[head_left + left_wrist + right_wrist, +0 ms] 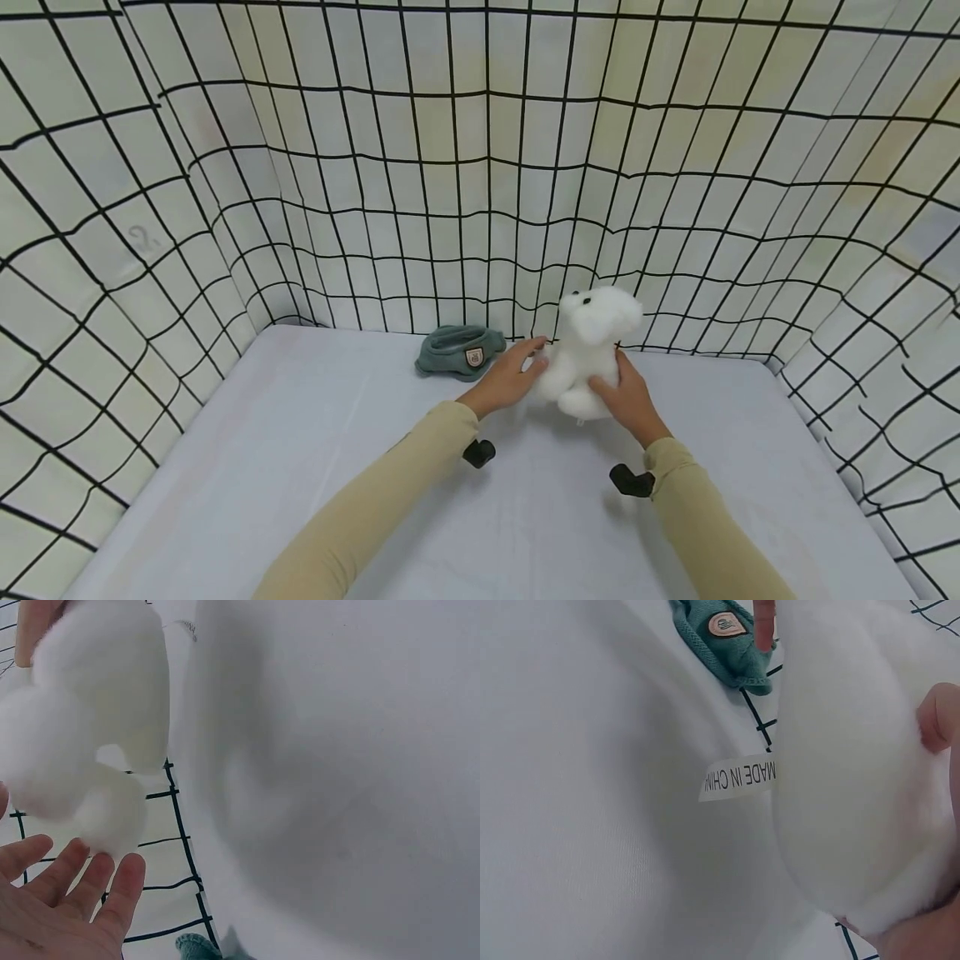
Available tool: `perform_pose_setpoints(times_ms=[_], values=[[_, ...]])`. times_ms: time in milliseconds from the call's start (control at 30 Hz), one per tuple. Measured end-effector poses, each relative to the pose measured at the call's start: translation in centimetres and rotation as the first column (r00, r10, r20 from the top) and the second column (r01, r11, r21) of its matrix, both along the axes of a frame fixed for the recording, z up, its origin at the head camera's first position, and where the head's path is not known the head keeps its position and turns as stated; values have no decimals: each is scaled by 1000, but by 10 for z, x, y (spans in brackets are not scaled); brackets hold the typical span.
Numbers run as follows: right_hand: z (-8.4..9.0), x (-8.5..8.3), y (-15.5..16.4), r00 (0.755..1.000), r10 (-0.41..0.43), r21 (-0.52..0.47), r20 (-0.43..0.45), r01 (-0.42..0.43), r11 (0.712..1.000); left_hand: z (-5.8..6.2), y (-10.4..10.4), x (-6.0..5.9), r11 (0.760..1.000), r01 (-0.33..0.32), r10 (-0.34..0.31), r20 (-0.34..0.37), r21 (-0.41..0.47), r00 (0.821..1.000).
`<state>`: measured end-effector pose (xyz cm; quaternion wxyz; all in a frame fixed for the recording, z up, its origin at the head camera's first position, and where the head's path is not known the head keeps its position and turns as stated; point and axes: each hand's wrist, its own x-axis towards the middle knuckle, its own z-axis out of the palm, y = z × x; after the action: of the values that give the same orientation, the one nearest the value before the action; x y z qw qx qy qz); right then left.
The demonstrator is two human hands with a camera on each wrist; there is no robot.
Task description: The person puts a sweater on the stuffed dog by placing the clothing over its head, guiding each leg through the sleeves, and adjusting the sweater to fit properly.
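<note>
A white plush toy animal (592, 354), with dark eyes, sits upright close to the back of the white surface, turned toward the left. My right hand (628, 396) grips its lower body from the right, thumb in front and fingers round the back. On the other side my left hand (508, 377) is spread, its straight fingertips right at a fluffy limb (112, 810) in the left wrist view. From the toy's underside sticks a white label (739, 778) reading MADE IN CHINA. Just left of the left hand lies a small teal cloth garment (459, 354) with a badge.
Black grid netting (465, 183) rises around the back and both sides, with pale sheeting behind it. A white surface (300, 433) stretches beneath both arms. Each wrist carries a small black mount (632, 481), and both sleeves are beige.
</note>
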<state>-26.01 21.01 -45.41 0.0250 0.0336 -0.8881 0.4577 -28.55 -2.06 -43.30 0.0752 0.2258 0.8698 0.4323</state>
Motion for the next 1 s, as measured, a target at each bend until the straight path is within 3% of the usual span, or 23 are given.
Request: perform_pose_setpoints(times_ms=[233,433,667,1000], values=[[1,2,1,1000,19,-99,19,-17,995,0,1,-1,1000,-21,20,48,18,999],[1,3,-1,999,48,-177,13,-45,983,-5,-1,-3,995,-29,20,102,91,995],[3,4,-1,998,68,-221,-3,-67,973,-5,0,-4,975,-26,-23,213,222,977],[5,6,-14,997,79,-323,15,-70,944,-7,-3,-6,948,-51,-42,284,314,958]])
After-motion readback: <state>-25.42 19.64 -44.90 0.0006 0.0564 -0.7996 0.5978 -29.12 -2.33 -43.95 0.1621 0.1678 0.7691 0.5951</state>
